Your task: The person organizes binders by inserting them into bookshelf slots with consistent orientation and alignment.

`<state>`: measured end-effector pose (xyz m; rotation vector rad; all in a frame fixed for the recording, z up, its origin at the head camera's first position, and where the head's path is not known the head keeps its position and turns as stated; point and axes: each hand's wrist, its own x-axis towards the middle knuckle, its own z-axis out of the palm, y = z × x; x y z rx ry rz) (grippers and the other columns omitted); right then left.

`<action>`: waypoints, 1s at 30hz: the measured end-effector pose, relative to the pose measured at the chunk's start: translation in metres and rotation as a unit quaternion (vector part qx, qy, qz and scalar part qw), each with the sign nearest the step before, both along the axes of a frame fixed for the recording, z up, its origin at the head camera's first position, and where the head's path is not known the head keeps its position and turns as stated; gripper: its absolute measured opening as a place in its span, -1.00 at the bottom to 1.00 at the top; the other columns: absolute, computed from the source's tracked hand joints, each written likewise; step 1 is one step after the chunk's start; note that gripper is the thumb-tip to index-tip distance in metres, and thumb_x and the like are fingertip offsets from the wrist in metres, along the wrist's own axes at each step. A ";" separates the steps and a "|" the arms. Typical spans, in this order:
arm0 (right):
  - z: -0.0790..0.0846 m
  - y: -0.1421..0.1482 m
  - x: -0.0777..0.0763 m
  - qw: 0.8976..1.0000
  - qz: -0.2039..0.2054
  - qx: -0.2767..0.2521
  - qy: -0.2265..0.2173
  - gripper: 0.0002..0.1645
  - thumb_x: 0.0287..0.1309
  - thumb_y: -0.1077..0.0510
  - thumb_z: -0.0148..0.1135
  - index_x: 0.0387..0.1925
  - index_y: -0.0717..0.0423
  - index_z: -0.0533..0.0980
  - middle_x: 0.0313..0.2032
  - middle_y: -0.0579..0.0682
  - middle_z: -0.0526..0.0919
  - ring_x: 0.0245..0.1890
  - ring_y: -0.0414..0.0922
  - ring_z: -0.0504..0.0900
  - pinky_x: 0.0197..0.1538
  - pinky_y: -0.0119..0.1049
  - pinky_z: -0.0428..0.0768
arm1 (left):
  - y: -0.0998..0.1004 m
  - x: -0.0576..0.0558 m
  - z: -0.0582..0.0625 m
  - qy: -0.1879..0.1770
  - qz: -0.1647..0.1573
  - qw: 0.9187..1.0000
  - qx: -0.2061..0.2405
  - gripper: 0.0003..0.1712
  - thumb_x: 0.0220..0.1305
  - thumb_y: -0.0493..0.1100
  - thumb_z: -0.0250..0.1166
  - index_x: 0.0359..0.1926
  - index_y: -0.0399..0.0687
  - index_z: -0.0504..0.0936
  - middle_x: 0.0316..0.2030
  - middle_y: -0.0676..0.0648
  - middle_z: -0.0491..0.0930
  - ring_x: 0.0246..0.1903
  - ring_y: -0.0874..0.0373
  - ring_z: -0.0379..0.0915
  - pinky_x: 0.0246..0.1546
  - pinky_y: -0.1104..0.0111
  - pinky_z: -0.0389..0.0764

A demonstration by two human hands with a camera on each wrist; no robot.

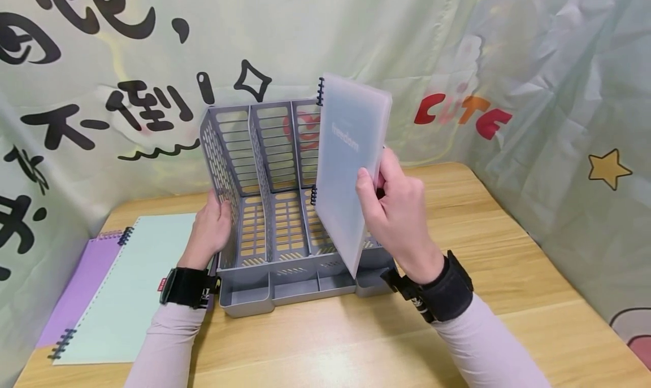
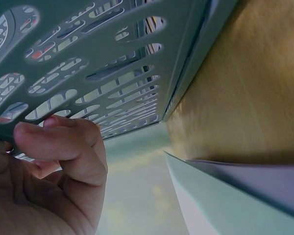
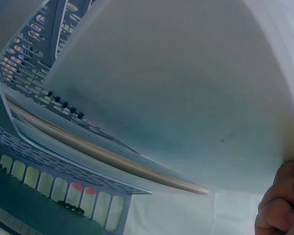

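Note:
A grey desk file organizer (image 1: 295, 268) stands on the table, with upright slatted dividers and a row of small front trays. My left hand (image 1: 209, 230) holds its perforated left side wall; in the left wrist view, the bent fingers (image 2: 63, 147) lie against the slotted panel (image 2: 122, 93). My right hand (image 1: 399, 213) pinches a spiral notebook (image 1: 346, 162) by the edge opposite its black coils, thumb on the near cover. The notebook has a frosted translucent cover reading "freedom" and is tilted upright over the organizer's right part. Its cover (image 3: 176, 88) fills much of the right wrist view.
A mint-green spiral notebook (image 1: 127, 286) lies over a purple one (image 1: 81, 286) on the table's left. Cream-edged pages (image 3: 108, 154) stand in a slot, with a dark green coil-bound item (image 3: 34, 203) beyond a slatted panel. A printed cloth (image 1: 407, 32) hangs behind the table.

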<state>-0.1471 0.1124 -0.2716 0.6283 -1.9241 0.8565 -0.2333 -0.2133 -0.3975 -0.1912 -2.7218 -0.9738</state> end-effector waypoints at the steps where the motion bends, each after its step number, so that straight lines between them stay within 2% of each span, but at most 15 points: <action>1: -0.001 -0.001 -0.001 1.000 -0.002 0.001 0.003 -0.75 0.29 0.17 0.00 -0.50 0.14 0.25 -0.68 -0.14 0.11 -0.77 -0.28 0.16 -0.71 -0.35 0.09 | 0.000 0.000 0.000 0.000 0.002 1.000 0.000 -0.51 0.55 -0.09 -0.30 0.33 -0.31 0.08 0.11 -0.46 0.38 -0.01 -0.37 0.38 -0.21 -0.13 0.47; 8: -0.007 -0.008 -0.012 0.999 -0.025 0.025 0.021 -0.70 0.29 0.13 -0.04 -0.54 0.11 0.19 -0.72 -0.17 0.10 -0.81 -0.28 0.13 -0.74 -0.34 0.06 | -0.001 -0.001 -0.001 0.004 0.004 1.000 0.002 -0.54 0.55 -0.11 -0.29 0.29 -0.31 0.12 0.12 -0.46 0.38 0.04 -0.39 0.34 -0.10 -0.17 0.41; 30: -0.020 -0.026 -0.036 0.995 -0.074 0.066 0.026 -0.78 0.28 0.17 -0.07 -0.47 0.16 0.24 -0.74 -0.13 0.10 -0.85 -0.24 0.09 -0.77 -0.31 0.03 | -0.001 0.000 0.000 0.003 0.001 1.000 -0.002 -0.54 0.55 -0.10 -0.30 0.30 -0.30 0.10 0.09 -0.44 0.39 -0.01 -0.36 0.38 -0.19 -0.13 0.44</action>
